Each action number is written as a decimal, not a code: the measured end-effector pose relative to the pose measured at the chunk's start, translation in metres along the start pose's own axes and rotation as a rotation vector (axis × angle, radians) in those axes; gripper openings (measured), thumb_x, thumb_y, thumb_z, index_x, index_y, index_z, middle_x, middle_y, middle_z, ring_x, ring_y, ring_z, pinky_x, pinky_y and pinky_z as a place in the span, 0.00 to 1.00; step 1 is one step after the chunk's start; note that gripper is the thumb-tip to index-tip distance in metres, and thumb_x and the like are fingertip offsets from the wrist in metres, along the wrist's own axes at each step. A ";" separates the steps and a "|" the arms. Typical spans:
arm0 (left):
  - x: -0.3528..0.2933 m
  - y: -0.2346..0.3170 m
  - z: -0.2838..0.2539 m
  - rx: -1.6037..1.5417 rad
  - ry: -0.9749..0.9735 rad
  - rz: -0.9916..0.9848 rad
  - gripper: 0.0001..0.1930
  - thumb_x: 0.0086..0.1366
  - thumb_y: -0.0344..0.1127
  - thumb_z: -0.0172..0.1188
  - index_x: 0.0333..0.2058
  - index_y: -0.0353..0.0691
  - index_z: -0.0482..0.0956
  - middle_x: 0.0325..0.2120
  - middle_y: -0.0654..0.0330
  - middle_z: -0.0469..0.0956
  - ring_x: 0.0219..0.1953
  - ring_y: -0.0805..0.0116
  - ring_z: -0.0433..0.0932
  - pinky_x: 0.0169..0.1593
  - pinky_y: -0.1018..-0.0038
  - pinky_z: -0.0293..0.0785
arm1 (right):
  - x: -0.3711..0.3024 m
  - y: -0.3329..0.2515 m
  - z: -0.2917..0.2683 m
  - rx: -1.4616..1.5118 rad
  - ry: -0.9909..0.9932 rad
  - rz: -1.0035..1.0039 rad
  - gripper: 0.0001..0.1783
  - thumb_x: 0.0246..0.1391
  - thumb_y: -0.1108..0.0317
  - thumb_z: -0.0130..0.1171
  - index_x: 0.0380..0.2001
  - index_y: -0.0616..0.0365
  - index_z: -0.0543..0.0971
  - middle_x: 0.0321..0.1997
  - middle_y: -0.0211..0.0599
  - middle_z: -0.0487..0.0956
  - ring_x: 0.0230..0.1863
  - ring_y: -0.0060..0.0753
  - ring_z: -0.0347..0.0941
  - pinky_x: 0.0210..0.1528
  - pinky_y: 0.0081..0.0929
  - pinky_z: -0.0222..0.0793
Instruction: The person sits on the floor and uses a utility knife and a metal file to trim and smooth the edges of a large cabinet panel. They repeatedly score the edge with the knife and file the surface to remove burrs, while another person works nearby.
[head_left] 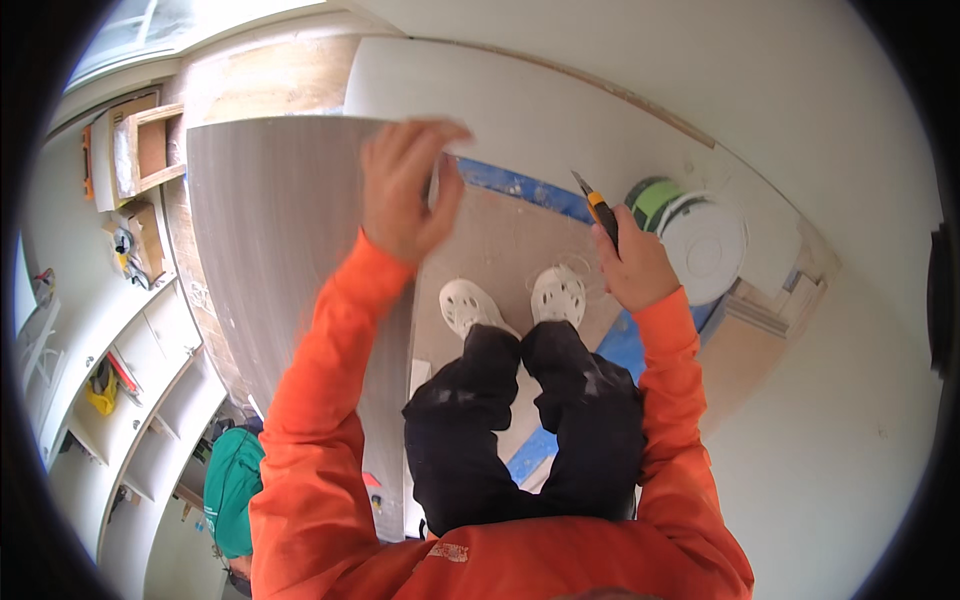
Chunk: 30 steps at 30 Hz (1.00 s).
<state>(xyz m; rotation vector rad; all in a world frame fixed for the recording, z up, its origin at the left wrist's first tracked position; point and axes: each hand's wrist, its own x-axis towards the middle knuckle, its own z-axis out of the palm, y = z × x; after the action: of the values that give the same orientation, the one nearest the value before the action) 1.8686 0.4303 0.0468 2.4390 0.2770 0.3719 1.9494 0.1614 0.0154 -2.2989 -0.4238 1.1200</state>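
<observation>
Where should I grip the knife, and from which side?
Probably the handle of the knife, from the near right, as the right hand does: its bare blade points forward and left, leaving the thicker rear end toward the person.

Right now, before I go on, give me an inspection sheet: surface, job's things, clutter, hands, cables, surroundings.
Surface: large grey-brown board, wood-grained, on the person's left.
Job's things: utility knife, black and yellow, blade exposed.
Clutter: white-lidded bucket on the right, stacked strips beside it.
Hands: right hand grips the utility knife; left hand blurred, open, at the board's far right corner, contact unclear.
Cables: nothing seen for certain.
Surroundings: white shelving at left, pale wall at right, blue strip beyond the feet.
</observation>
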 end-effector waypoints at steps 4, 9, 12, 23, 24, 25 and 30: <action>-0.001 0.061 -0.041 -0.309 -0.810 -0.160 0.10 0.57 0.20 0.52 0.38 0.34 0.76 0.35 0.50 0.78 0.37 0.49 0.80 0.39 0.61 0.75 | 0.041 0.005 0.002 -0.116 -0.046 -0.019 0.16 0.68 0.59 0.50 0.46 0.62 0.69 0.15 0.39 0.75 0.14 0.34 0.75 0.20 0.33 0.71; 0.020 0.106 -0.052 -0.243 -1.298 -0.002 0.13 0.58 0.24 0.53 0.42 0.35 0.75 0.32 0.48 0.79 0.33 0.44 0.80 0.39 0.56 0.77 | 0.085 -0.011 0.009 -0.211 -0.186 -0.058 0.17 0.68 0.57 0.49 0.42 0.62 0.69 0.17 0.37 0.74 0.14 0.33 0.75 0.20 0.33 0.71; 0.016 0.125 -0.058 -0.236 -1.260 0.013 0.12 0.58 0.24 0.53 0.42 0.35 0.74 0.33 0.48 0.79 0.33 0.46 0.80 0.39 0.57 0.76 | 0.095 -0.022 0.014 -0.220 -0.205 -0.153 0.18 0.67 0.56 0.46 0.44 0.62 0.72 0.23 0.45 0.80 0.17 0.41 0.77 0.24 0.42 0.72; -0.062 0.115 -0.110 -0.177 -1.034 -0.103 0.12 0.59 0.23 0.51 0.42 0.35 0.73 0.34 0.49 0.77 0.35 0.50 0.78 0.40 0.61 0.75 | 0.051 -0.032 0.037 -0.318 -0.341 -0.001 0.19 0.69 0.54 0.47 0.46 0.62 0.70 0.23 0.40 0.77 0.17 0.32 0.77 0.20 0.33 0.73; -0.066 0.109 -0.117 -0.183 -1.009 -0.133 0.12 0.59 0.23 0.51 0.42 0.35 0.73 0.34 0.49 0.77 0.35 0.50 0.78 0.40 0.61 0.74 | 0.049 -0.036 0.033 -0.293 -0.310 0.024 0.19 0.69 0.54 0.47 0.47 0.62 0.70 0.23 0.39 0.76 0.16 0.32 0.76 0.20 0.32 0.73; -0.070 0.106 -0.125 -0.192 -0.980 -0.162 0.11 0.59 0.23 0.50 0.42 0.35 0.73 0.34 0.49 0.77 0.35 0.50 0.78 0.40 0.61 0.74 | 0.046 -0.040 0.028 -0.277 -0.287 0.047 0.20 0.69 0.54 0.47 0.47 0.62 0.70 0.23 0.38 0.75 0.16 0.31 0.75 0.21 0.31 0.73; -0.124 0.098 -0.164 -0.208 -0.810 -0.258 0.11 0.59 0.22 0.50 0.42 0.34 0.73 0.35 0.50 0.76 0.36 0.52 0.77 0.40 0.63 0.73 | 0.001 -0.066 0.000 -0.078 -0.032 -0.003 0.20 0.67 0.52 0.49 0.52 0.55 0.71 0.28 0.27 0.71 0.28 0.26 0.70 0.30 0.30 0.71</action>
<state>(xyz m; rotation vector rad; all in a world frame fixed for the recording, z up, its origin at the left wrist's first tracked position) 1.7087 0.4128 0.2076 2.1102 0.1747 -0.6581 1.9470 0.2151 0.0544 -2.3491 -0.4913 1.1590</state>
